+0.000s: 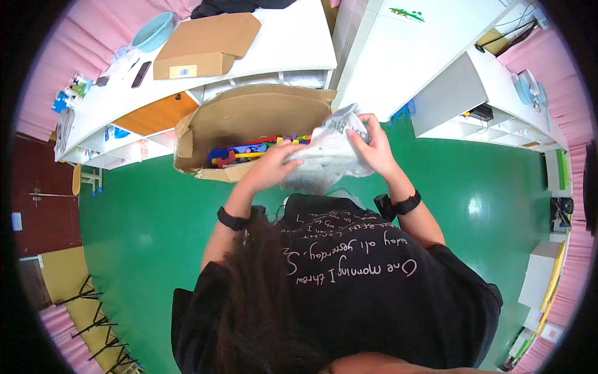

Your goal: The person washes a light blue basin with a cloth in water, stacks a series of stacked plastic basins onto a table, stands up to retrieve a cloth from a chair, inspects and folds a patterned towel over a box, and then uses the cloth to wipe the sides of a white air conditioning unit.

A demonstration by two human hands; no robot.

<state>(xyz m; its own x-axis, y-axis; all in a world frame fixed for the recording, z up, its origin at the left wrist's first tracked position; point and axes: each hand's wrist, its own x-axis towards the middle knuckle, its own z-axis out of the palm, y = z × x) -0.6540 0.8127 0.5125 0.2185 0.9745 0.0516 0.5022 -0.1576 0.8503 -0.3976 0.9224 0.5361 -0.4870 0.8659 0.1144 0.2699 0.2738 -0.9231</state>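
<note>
A crumpled, greyish-white plastic bag (pixel 327 159) with dark print hangs in front of my body, held between my two hands. My right hand (pixel 374 146) grips its upper right side, thumb on the near face and fingers behind. At the bag's left edge, my left hand (pixel 271 165) has its fingers bent over the plastic. What the bag contains cannot be made out. Just beyond my left hand stands an open cardboard box (pixel 258 112). Colourful plastic toys (pixel 240 153) in red, yellow and blue lie inside it, partly hidden by my left hand and the bag.
Behind the box runs a white counter (pixel 293 37) bearing a flattened brown carton (pixel 205 43), a phone (pixel 141 74) and a light-blue basin (pixel 154 31). A tall white cabinet (pixel 398 56) stands ahead to the right, near white shelving (pixel 486 93). Folded tripods (pixel 96 318) are at lower left.
</note>
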